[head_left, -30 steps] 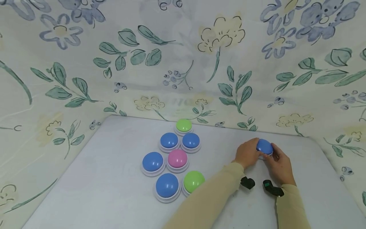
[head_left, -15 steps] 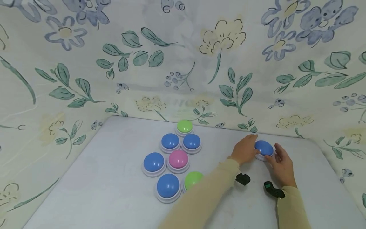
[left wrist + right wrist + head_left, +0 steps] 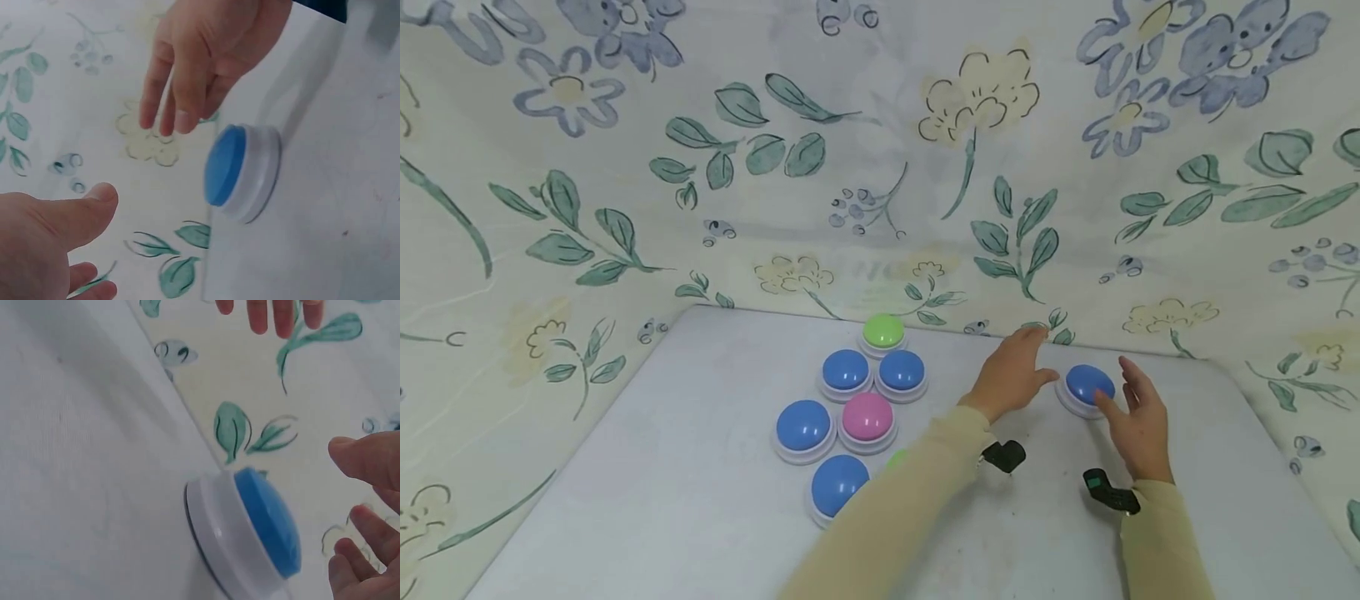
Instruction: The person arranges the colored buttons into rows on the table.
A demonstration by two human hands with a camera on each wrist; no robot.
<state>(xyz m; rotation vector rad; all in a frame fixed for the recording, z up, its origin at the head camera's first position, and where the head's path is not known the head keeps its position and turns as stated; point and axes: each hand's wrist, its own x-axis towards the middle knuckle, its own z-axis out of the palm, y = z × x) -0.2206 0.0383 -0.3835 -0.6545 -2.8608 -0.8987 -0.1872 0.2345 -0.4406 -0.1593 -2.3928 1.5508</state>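
Note:
A blue dome-topped push button with a white round base sits on the white table at the far right. To its left is my left hand, fingers extended and thumb apart, holding nothing. My right hand is on the other side, its fingers spread and loose, with the thumb overlapping the dome in the head view. In the right wrist view a gap shows between the right hand and the button. The left wrist view likewise has both hands off the button.
Left of the arms stand more buttons: a green one at the back, several blue ones and a pink one. Another green button is mostly hidden behind the left sleeve. Floral cloth walls the table's back and sides.
Both hands held the blue button a second ago and have let go. My left hand has moved away leftward, its sleeve covering more of the front buttons. The right hand's fingers have opened.

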